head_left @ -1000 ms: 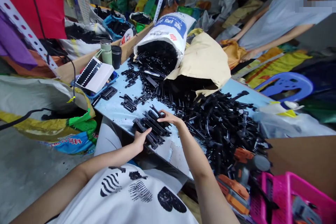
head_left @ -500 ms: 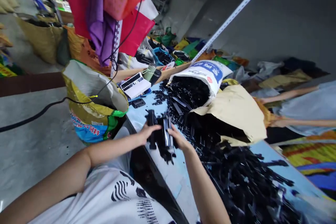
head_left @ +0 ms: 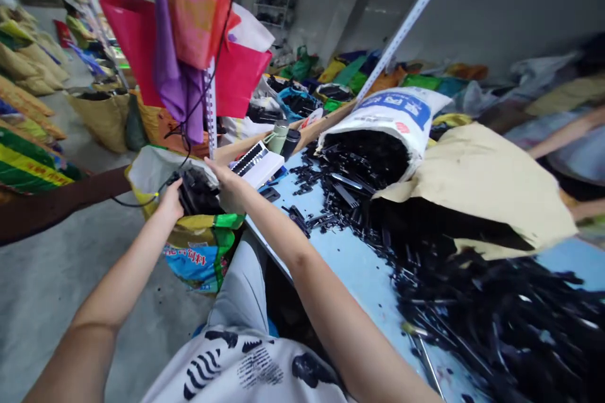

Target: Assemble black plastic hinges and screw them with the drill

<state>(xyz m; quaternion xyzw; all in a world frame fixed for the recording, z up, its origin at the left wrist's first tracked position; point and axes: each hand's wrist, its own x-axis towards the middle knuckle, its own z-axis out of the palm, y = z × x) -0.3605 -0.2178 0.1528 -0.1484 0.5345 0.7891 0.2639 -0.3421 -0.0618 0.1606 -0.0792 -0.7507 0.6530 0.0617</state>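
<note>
Both my hands are at the mouth of a woven sack [head_left: 203, 230] in yellow, green and blue with a white lining, on the floor left of the table. Between them is a bunch of black plastic parts [head_left: 198, 192]. My left hand [head_left: 171, 201] grips its left side, thumb on top. My right hand [head_left: 229, 187] is on the other side, its fingers partly hidden. The exact kind of the parts cannot be made out. A black cable [head_left: 135, 204] runs across the sack's rim.
The blue table [head_left: 350, 264] carries a large heap of black parts [head_left: 510, 321], a tipped white sack [head_left: 392, 110] and a beige sack [head_left: 491, 182]. A white box [head_left: 259, 167] and a green bottle [head_left: 278, 137] stand at its far end. Another person's arm [head_left: 570, 132] is at right.
Both hands have moved left from above the table to the sack's mouth, carrying the black plastic parts. The view has turned left too.
</note>
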